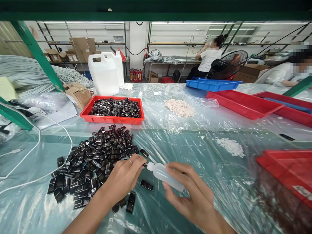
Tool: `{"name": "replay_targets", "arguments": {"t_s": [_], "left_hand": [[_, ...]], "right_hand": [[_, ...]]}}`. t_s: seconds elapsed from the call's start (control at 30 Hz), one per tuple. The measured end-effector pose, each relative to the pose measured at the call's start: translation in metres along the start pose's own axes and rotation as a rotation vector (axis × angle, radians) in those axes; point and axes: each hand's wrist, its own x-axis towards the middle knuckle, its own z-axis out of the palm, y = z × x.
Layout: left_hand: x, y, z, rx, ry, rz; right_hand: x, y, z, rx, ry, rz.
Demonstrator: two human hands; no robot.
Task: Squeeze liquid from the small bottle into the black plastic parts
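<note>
My right hand (pixel 192 193) is wrapped round a small translucent squeeze bottle (pixel 165 175), its white nozzle pointing left. My left hand (pixel 124 177) is closed in a pinch right at the nozzle tip, fingers on a small dark part that is mostly hidden. A large heap of small black glossy parts (pixel 92 159) lies on the plastic-covered table just left of my left hand. A few loose black parts (pixel 146 185) lie beneath and between my hands.
A red tray (pixel 112 119) full of black parts stands behind the heap, white jugs (pixel 103 74) beyond it. Piles of pale small pieces (pixel 179 108) and white bits (pixel 230 146); red trays (pixel 243 105) and a blue one (pixel 212 85) right. Two people sit behind.
</note>
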Motion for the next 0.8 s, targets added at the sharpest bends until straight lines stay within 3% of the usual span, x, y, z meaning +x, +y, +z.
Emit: {"name": "replay_targets", "arguments": {"t_s": [0.43, 0.63, 0.8], "left_hand": [[0.002, 0.000, 0.000, 0.038, -0.048, 0.041], [0.003, 0.001, -0.001, 0.056, -0.067, 0.013], [0.004, 0.003, -0.002, 0.060, -0.038, 0.037]], "right_hand": [[0.009, 0.007, -0.011, -0.066, -0.081, -0.054], [0.003, 0.003, -0.012, -0.239, -0.043, -0.181], [-0.002, 0.003, -0.019, -0.296, -0.144, -0.257]]}}
